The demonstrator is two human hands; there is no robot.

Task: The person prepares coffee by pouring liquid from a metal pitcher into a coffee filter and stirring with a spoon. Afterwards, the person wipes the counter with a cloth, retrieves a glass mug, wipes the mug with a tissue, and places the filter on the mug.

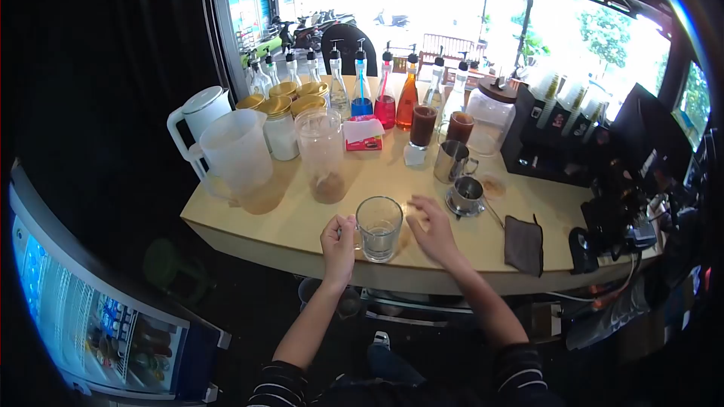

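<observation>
My left hand (338, 247) is closed round the handle of a clear glass mug (379, 227) near the counter's front edge. A little clear liquid seems to lie in the bottom of the mug. To the right of the mug, my right hand (431, 231) has its fingers apart and holds nothing. Beyond it are a small metal drip filter (467, 190) on a saucer and a steel cup (452, 162) with a handle. Behind the mug stands a tall clear plastic container (320, 154) with something brownish at its bottom.
A plastic pitcher (235, 152) and a white kettle (205, 109) stand at the left. Pump bottles, including an orange one (408, 98), line the back beside gold-lidded jars (281, 130). Two dark drinks (422, 126), a grey cloth pouch (523, 244) and a black cup rack (554, 136) are rightward.
</observation>
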